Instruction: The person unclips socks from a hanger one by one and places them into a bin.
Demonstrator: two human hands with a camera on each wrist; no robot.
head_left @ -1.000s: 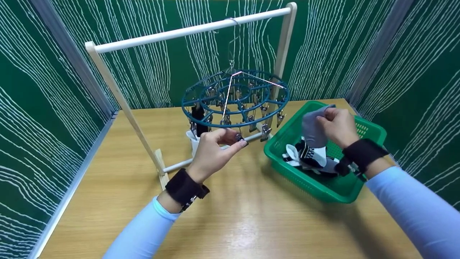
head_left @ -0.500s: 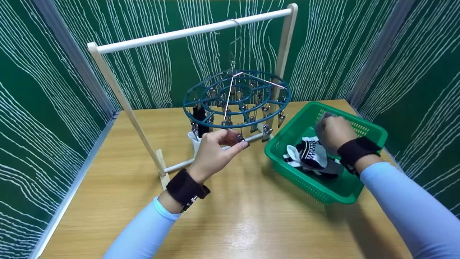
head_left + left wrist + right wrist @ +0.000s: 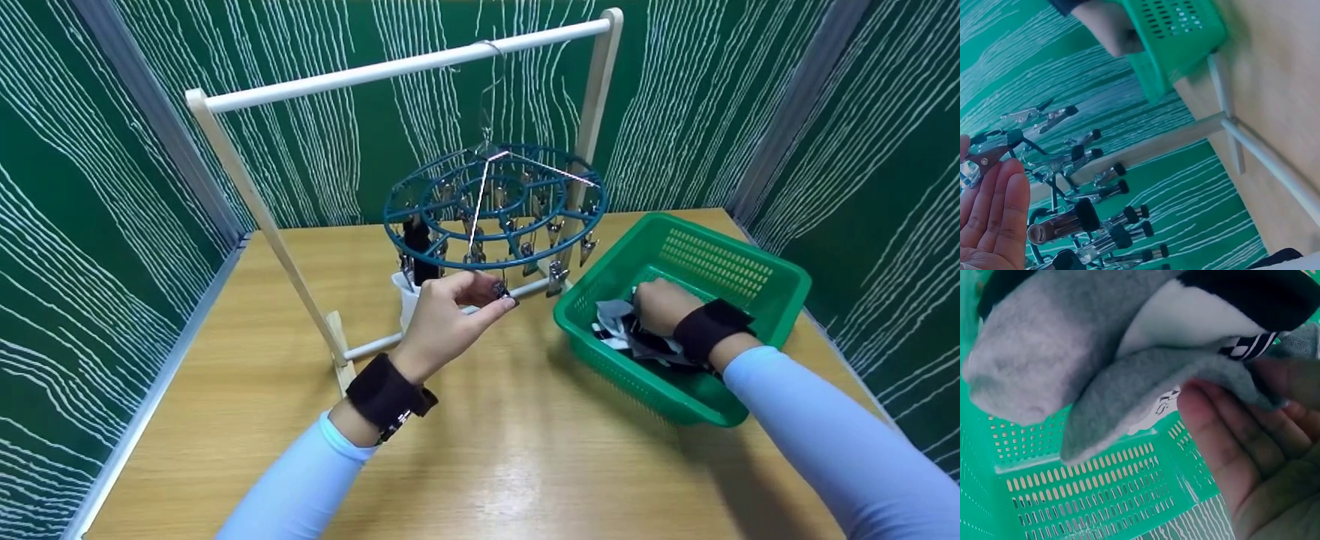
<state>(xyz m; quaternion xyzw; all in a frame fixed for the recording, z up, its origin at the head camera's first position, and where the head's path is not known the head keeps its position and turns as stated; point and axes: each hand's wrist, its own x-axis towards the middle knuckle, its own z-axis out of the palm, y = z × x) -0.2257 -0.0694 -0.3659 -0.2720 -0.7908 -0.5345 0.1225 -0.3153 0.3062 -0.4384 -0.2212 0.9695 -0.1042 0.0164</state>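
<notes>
My left hand [image 3: 446, 322] pinches a metal clip [image 3: 985, 157] on the near rim of a round dark-teal clip hanger [image 3: 495, 262]. Inside the green basket [image 3: 637, 386] my right hand [image 3: 664, 306] is lowered onto a pile of socks. Up close in the right wrist view, its thumb and fingers pinch the edge of a grey sock [image 3: 1134, 394]. A second, paler grey sock [image 3: 1027, 365] and a black-and-white sock [image 3: 1185, 320] lie against it. In the head view, the hand hides much of the pile.
The hanger hooks over the white bar [image 3: 405, 66] of a wooden rack, with several clips dangling below. A black cloth piece [image 3: 417, 244] shows under its left side, above a white container [image 3: 407, 300]. Green patterned panels enclose the wooden table [image 3: 300, 450].
My right hand has come down and left into the basket with a grey sock, which was held up above the pile before. My left hand stays at the clip.
</notes>
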